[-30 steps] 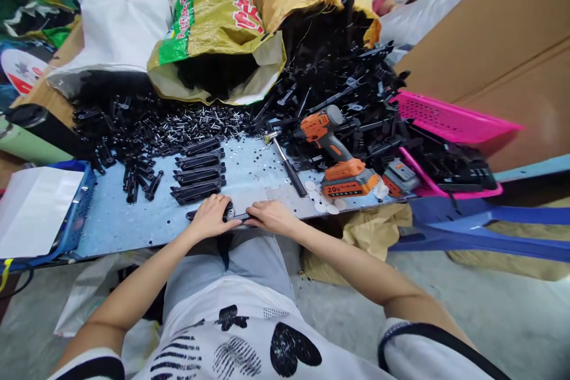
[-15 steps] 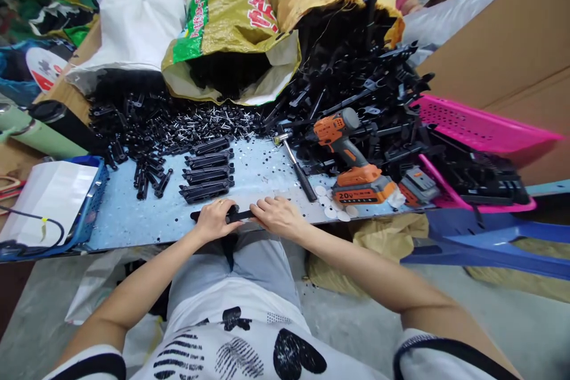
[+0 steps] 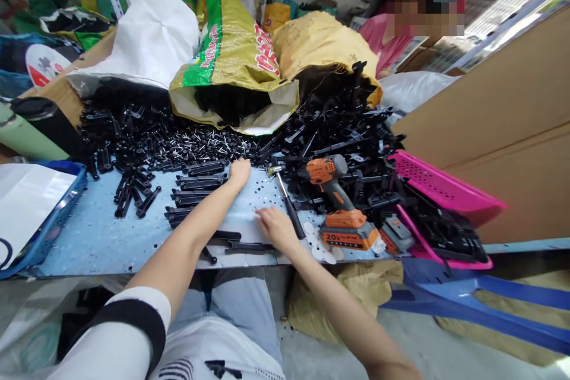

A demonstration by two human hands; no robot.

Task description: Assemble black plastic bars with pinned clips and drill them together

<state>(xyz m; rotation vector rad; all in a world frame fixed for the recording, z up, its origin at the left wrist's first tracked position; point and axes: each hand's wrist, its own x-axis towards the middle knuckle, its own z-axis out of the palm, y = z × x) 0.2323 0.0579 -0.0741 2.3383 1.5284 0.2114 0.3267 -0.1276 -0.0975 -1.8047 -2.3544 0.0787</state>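
My left hand (image 3: 240,172) reaches forward to the near edge of a heap of small screws (image 3: 209,143); its fingers are hidden from me. Over the blue tabletop, my right hand (image 3: 276,228) hovers just left of a hammer (image 3: 291,209), fingers loosely bent and apart, with nothing visible in them. Long black plastic parts (image 3: 252,247) lie at the table's front edge below my hands. Beside my left forearm is a row of several black assembled pieces (image 3: 196,182), partly covered by the arm.
An orange cordless drill (image 3: 341,202) stands right of the hammer, near white discs (image 3: 317,243). Farther right is a pink basket (image 3: 445,181) of black parts. Open sacks (image 3: 240,41) spill black parts at the back. A blue basket (image 3: 56,214) sits left. A person in pink (image 3: 387,38) is beyond.
Both hands have let go of the black part at the front edge. My left hand moved forward to the screws; my right lifted slightly away. The view tilted up.
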